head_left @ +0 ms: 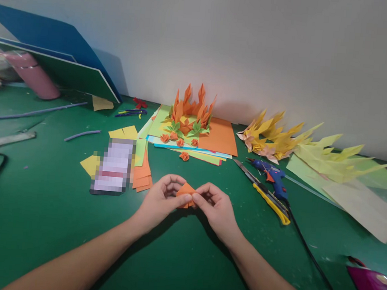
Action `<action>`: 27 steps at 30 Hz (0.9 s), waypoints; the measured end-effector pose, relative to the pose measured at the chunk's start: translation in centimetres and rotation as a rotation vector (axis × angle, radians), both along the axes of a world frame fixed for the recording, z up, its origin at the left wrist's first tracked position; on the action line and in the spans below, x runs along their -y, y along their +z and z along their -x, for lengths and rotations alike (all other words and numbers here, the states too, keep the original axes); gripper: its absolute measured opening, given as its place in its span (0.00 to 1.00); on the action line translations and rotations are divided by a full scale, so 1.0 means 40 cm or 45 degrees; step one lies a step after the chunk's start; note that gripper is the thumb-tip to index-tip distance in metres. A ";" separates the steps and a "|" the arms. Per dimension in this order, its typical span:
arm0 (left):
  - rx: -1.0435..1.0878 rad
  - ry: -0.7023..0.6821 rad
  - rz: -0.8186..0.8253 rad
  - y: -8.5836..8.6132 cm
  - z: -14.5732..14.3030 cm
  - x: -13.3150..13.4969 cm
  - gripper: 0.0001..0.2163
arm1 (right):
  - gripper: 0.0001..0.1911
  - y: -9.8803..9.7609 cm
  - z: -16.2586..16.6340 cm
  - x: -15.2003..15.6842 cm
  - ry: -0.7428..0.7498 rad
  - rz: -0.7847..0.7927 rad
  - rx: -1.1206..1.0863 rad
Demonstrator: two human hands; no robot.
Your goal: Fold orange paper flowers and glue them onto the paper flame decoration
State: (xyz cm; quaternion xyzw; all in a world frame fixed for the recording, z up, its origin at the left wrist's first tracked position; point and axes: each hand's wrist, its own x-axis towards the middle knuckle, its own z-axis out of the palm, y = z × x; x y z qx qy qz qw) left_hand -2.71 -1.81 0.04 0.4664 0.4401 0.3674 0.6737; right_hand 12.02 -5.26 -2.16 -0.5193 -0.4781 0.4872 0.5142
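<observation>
Between my two hands, above the green tabletop, is a small folded piece of orange paper point(186, 190). My left hand point(163, 195) pinches its left side between thumb and fingers. From the other side, my right hand point(215, 206) grips the right edge with thumb and forefinger. The paper's underside is partly hidden by my thumbs. Just beyond my hands lies a small orange paper rose point(184, 156), with several more on a stack of coloured paper point(219, 133). An orange folded-paper crown point(193, 111) with green leaves stands on that stack.
Left of my hands are a phone point(113, 167) and orange paper squares point(142, 176). To the right lie a yellow utility knife point(270, 201), a blue glue gun point(274, 177) with its cord, and yellow paper crowns point(269, 136). A pink bottle point(33, 74) leans at the far left.
</observation>
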 end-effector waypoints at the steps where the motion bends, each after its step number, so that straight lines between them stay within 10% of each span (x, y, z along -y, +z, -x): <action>1: 0.002 -0.014 0.014 0.000 0.000 -0.001 0.17 | 0.10 -0.001 0.001 0.000 -0.014 -0.012 -0.001; 12: 0.041 0.107 0.066 -0.015 0.010 -0.012 0.17 | 0.07 -0.009 0.008 0.010 -0.060 -0.421 0.433; 27: 0.028 0.140 0.070 -0.005 0.014 -0.011 0.12 | 0.06 -0.003 0.004 0.008 -0.006 -0.185 0.153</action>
